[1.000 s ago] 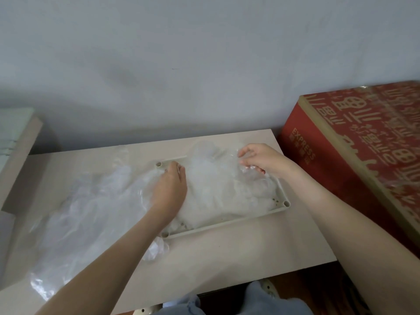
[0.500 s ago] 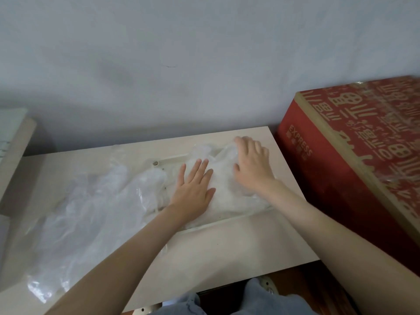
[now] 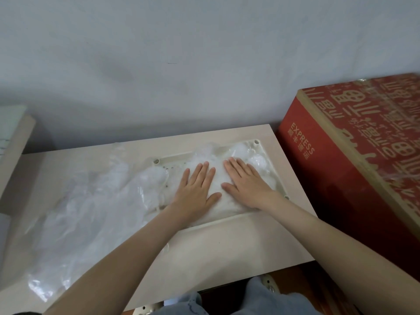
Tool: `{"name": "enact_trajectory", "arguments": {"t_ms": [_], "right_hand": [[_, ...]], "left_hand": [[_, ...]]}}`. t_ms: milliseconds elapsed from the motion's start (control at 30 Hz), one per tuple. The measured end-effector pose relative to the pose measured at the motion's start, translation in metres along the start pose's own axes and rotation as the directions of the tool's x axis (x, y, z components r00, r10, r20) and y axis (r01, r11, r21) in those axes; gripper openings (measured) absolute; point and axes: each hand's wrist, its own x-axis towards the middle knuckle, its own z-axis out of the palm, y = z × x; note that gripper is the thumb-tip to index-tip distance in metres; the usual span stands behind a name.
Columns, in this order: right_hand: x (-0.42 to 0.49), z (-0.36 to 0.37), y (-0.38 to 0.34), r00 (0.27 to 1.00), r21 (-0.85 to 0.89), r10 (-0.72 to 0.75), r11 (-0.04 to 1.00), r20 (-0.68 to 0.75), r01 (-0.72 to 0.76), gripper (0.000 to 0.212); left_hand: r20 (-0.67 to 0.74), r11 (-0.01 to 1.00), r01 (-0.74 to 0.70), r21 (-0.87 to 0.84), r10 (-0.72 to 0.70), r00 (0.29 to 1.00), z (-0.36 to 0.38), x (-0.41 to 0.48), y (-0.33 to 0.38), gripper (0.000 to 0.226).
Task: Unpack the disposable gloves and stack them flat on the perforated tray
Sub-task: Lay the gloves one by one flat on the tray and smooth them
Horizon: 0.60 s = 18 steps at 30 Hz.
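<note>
We've gone from pinching the gloves (image 3: 217,175) to pressing them flat: left hand (image 3: 195,187) and right hand (image 3: 246,181) both spread, gripping nothing, pile sits in the tray (image 3: 227,220), so this layer looks nearly settled.

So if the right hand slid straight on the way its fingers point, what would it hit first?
The right hand would likely meet the puffed-up gloves first, then the tray rim.

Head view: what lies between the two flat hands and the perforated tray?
In the head view, the pile of clear gloves lies there: left hand and right hand press on it inside the tray.
</note>
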Motion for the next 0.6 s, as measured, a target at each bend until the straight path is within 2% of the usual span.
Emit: {"name": "enact_trajectory", "arguments": {"t_ms": [167, 433, 600], "right_hand": [[0.000, -0.003, 0.009, 0.999, 0.014, -0.015, 1.000, 0.048, 0.014, 0.073], [-0.009, -0.022, 0.027, 0.966, -0.151, -0.104, 0.978, 0.235, 0.142, 0.099], [-0.013, -0.036, 0.037, 0.963, -0.206, -0.083, 0.969, 0.256, 0.139, 0.104]], "left_hand": [[-0.018, 0.998, 0.026, 0.061, -0.025, 1.000, -0.004, 0.006, 0.001, 0.097], [0.059, 0.998, 0.033, 0.048, -0.035, 0.998, -0.002, 0.013, -0.009, 0.106], [0.051, 0.999, 0.024, 0.046, -0.026, 0.998, -0.001, 0.014, -0.010, 0.105]]}}
